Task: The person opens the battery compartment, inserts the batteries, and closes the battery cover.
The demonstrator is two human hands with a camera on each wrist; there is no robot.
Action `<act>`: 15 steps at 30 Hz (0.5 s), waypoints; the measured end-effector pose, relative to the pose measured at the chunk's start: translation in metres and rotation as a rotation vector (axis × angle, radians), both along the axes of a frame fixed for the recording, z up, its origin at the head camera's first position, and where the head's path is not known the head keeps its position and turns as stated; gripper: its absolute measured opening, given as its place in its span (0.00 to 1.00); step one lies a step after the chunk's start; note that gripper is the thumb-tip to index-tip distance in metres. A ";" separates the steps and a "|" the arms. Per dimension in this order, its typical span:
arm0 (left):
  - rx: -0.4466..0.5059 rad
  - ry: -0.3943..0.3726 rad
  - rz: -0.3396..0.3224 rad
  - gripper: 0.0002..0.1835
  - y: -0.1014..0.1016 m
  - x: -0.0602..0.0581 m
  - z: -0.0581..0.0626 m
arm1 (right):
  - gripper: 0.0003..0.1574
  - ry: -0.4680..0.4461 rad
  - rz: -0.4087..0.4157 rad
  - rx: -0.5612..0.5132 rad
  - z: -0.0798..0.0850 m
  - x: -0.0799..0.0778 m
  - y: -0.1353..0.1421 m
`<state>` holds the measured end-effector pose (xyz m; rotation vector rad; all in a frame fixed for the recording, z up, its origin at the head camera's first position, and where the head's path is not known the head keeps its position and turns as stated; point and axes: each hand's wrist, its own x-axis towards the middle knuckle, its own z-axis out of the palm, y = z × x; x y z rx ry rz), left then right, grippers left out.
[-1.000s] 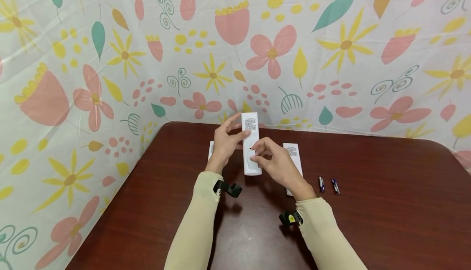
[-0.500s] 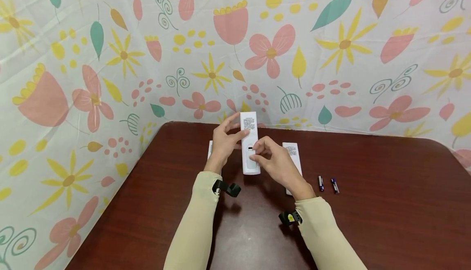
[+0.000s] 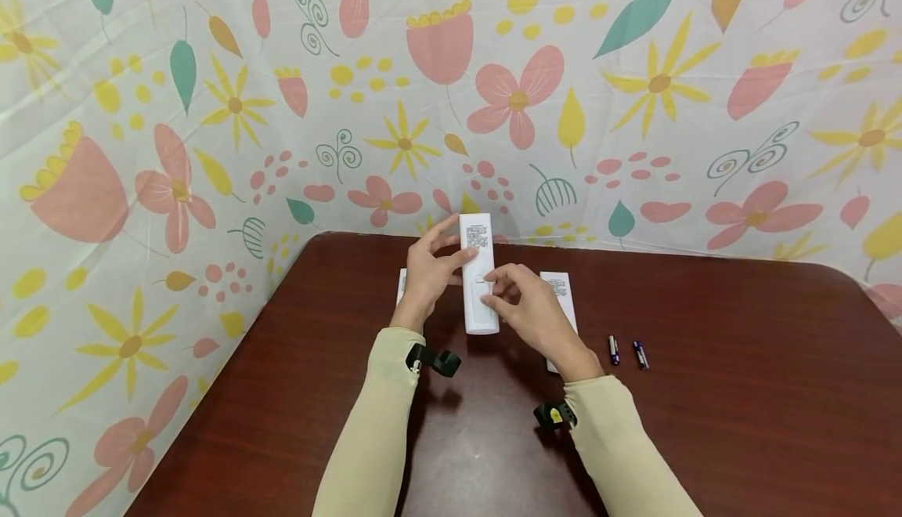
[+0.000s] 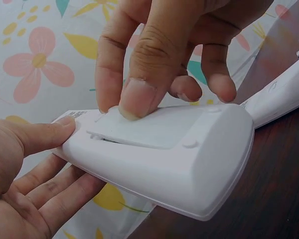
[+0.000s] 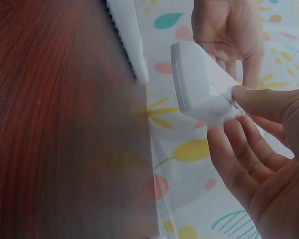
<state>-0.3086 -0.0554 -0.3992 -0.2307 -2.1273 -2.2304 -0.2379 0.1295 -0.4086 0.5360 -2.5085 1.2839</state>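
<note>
A white remote control [image 3: 478,305] is held up over the table with its back facing me. My left hand [image 3: 430,270] grips its far part from the left, thumb on the printed label and fingers beneath. The right hand [image 3: 524,301] pinches the battery cover [image 4: 139,127] between thumb and index finger, the thumb lying on the cover's face. In the left wrist view the cover sits over its recess, with a thin dark gap along one long side. In the right wrist view, the right hand [image 5: 269,169] hides most of the cover.
Two small batteries, a left one [image 3: 614,350] and a right one [image 3: 640,355], lie on the dark red table [image 3: 740,392]. A second white remote [image 3: 560,288] lies partly behind the right hand, and another [image 3: 402,282] behind the left. A floral cloth [image 3: 282,110] hangs behind the table.
The dark opening at the battery cover's upper end, seen half a second ago, no longer shows. The right fingertips have shifted slightly on the cover. The left hand keeps its grip.
</note>
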 end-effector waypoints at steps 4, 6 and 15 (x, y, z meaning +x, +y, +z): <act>0.000 -0.003 0.002 0.35 0.000 0.000 0.001 | 0.23 -0.054 -0.023 -0.044 0.000 -0.001 0.000; -0.001 -0.004 0.002 0.35 0.000 0.000 0.001 | 0.29 -0.122 -0.033 -0.099 0.001 -0.001 0.000; -0.009 -0.008 -0.034 0.34 0.000 0.001 0.002 | 0.46 -0.319 0.000 -0.280 0.002 -0.001 -0.002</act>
